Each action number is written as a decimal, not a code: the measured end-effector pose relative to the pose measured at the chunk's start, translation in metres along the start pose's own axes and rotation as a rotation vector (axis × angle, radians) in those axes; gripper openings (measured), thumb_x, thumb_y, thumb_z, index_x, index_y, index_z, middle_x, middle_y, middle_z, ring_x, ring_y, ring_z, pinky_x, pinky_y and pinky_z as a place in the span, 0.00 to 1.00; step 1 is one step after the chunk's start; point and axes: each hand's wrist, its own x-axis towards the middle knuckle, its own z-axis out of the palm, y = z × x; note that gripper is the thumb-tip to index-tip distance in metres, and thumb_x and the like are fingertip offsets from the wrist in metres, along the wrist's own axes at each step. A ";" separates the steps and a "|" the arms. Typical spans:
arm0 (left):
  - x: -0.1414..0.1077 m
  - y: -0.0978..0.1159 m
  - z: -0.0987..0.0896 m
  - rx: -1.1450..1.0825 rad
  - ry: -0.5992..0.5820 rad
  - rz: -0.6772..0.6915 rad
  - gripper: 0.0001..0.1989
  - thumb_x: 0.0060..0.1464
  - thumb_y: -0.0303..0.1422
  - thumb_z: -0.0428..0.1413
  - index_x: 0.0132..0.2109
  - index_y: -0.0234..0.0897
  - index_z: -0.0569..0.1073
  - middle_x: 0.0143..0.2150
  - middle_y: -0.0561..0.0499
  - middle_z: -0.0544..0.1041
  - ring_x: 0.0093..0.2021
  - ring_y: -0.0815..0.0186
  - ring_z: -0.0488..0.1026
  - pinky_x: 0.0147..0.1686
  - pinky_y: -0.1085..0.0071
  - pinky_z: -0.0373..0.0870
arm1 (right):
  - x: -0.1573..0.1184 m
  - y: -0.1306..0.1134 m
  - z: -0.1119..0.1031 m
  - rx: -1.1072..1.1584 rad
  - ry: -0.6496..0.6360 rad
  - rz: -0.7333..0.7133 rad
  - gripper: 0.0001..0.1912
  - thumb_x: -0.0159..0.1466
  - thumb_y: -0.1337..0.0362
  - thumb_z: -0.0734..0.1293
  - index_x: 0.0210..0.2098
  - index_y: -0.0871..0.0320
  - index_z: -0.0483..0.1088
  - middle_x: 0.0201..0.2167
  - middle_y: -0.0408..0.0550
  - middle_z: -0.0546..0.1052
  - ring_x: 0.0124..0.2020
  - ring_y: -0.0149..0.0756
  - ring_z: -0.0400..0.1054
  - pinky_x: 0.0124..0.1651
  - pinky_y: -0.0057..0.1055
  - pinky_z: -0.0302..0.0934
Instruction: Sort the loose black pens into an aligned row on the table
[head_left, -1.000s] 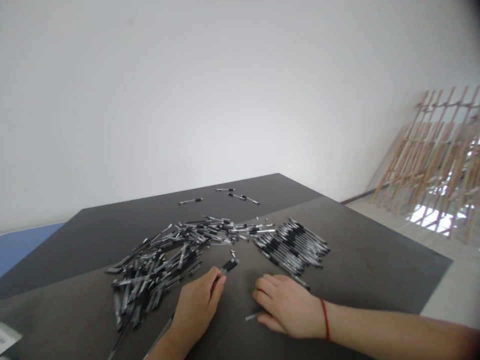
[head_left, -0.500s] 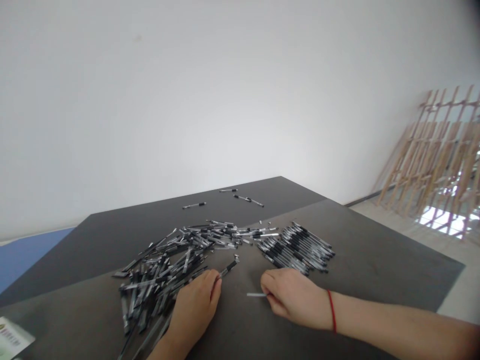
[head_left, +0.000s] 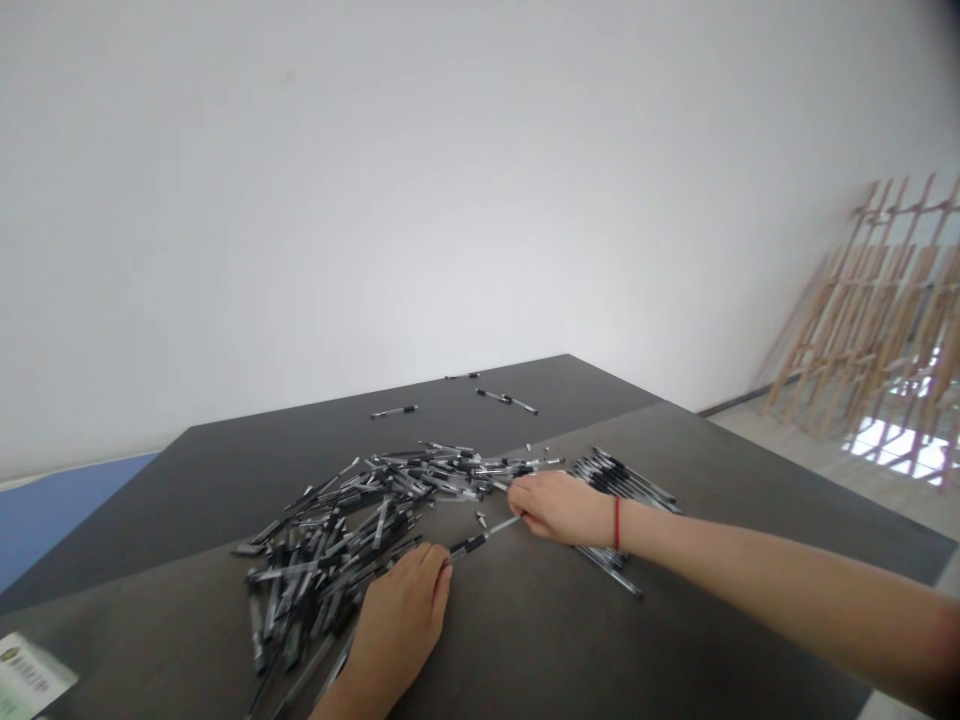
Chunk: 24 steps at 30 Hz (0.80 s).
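Note:
My left hand (head_left: pixel 401 620) is closed around a pen barrel (head_left: pixel 469 545), whose black grip end points up and right. Between thumb and fingers, my right hand (head_left: pixel 559 505) pinches a thin pale pen refill (head_left: pixel 504 525). The refill's other end meets the open end of the barrel; how far inside it reaches I cannot tell. A small pen tip piece (head_left: pixel 481 519) lies on the table just above the barrel. A loose pile of clear and black pens (head_left: pixel 322 545) spreads beside and beyond my left hand. Behind my right hand, a row of pens (head_left: pixel 626 480) is partly hidden.
Several single pens (head_left: pixel 394 411) lie toward the back of the dark table (head_left: pixel 675 620). At the lower left is a card with a barcode (head_left: pixel 34 675). A white wall (head_left: pixel 450 200) stands behind, and wooden racks (head_left: pixel 885 340) lean at the right.
My right hand has moved up and slightly left, bringing the refill to the barrel's end. The small tip piece now lies apart from the barrel. A pen of the row has shifted nearer.

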 end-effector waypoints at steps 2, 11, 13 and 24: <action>0.000 0.000 0.001 -0.002 -0.006 -0.008 0.11 0.61 0.31 0.41 0.39 0.41 0.68 0.38 0.51 0.73 0.41 0.64 0.71 0.38 0.71 0.63 | 0.001 -0.001 0.002 0.008 -0.007 -0.010 0.06 0.59 0.71 0.60 0.36 0.59 0.65 0.34 0.49 0.72 0.35 0.36 0.64 0.36 0.29 0.52; 0.005 -0.011 -0.033 0.004 0.061 -0.086 0.12 0.61 0.34 0.41 0.40 0.42 0.69 0.38 0.52 0.75 0.38 0.65 0.73 0.36 0.72 0.63 | -0.002 -0.002 0.004 0.046 -0.002 0.011 0.06 0.58 0.71 0.60 0.36 0.59 0.65 0.34 0.48 0.72 0.36 0.36 0.64 0.38 0.29 0.54; 0.016 -0.032 -0.056 0.069 0.147 -0.144 0.13 0.61 0.36 0.41 0.42 0.43 0.70 0.40 0.52 0.75 0.40 0.64 0.72 0.38 0.71 0.63 | 0.001 -0.010 0.007 0.071 -0.017 -0.020 0.07 0.58 0.71 0.60 0.36 0.59 0.65 0.35 0.48 0.72 0.37 0.36 0.65 0.38 0.29 0.54; 0.113 -0.160 -0.060 0.281 0.034 -0.215 0.16 0.58 0.35 0.43 0.39 0.39 0.76 0.39 0.47 0.76 0.42 0.61 0.71 0.42 0.69 0.64 | 0.049 -0.024 0.029 0.167 0.074 -0.149 0.10 0.60 0.59 0.64 0.38 0.57 0.67 0.37 0.47 0.72 0.40 0.36 0.66 0.41 0.29 0.58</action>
